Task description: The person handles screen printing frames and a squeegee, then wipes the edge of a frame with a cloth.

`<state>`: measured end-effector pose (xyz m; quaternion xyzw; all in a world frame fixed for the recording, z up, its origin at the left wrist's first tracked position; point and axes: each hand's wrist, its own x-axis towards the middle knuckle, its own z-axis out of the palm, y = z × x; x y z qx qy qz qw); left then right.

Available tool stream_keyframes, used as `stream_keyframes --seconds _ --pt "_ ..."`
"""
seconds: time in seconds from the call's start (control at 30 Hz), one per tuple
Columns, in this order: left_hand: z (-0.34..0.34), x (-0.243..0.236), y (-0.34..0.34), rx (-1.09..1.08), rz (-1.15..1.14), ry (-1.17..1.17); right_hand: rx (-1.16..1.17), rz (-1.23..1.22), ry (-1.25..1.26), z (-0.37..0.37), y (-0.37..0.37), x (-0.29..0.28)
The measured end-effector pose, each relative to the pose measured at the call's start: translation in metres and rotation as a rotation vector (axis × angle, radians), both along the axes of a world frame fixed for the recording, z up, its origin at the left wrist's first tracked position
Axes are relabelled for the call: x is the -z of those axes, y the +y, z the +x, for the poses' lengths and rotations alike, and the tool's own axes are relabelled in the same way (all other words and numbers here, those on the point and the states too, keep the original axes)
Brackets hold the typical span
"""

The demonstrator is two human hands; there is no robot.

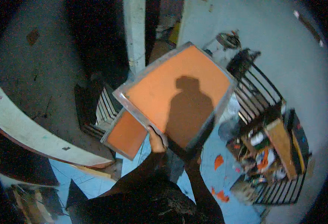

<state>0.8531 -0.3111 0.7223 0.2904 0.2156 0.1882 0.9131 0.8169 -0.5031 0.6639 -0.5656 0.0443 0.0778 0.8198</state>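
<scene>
Tilted in front of me is a large framed orange screen (152,93), a rectangular panel with a grey, worn border. A dark shadow of a head and shoulders falls across its face. My left hand (157,142) is closed round the lower left edge, thumb up along the border. At the bottom corner, my right hand (194,159) grips the same frame, though its fingers are dark and partly hidden. Behind and below the left side, a second framed orange screen (128,135) leans by a slatted rack.
At right, a black metal rack (259,97) and a cluttered shelf (283,149) stand by the wall. Orange scraps (219,161) lie on the light tiled floor (227,186). A long white-topped table (33,130) curves along the left. A pale post (135,37) rises ahead.
</scene>
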Motion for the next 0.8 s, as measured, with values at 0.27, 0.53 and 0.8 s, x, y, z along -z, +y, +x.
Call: stream_keyframes --seconds 0.27,0.53,0.8 --pt "0.067 0.006 0.034 0.074 -0.176 0.098 -0.127 -0.812 -0.240 0.177 -0.014 -0.001" --pt "0.098 -0.034 0.133 0.072 -0.489 -0.270 -0.708 -1.251 -0.522 0.355 -0.099 -0.018" --pt "0.180 -0.129 0.091 -0.491 -0.178 0.131 -1.034 -1.015 -0.789 0.571 -0.039 -0.011"
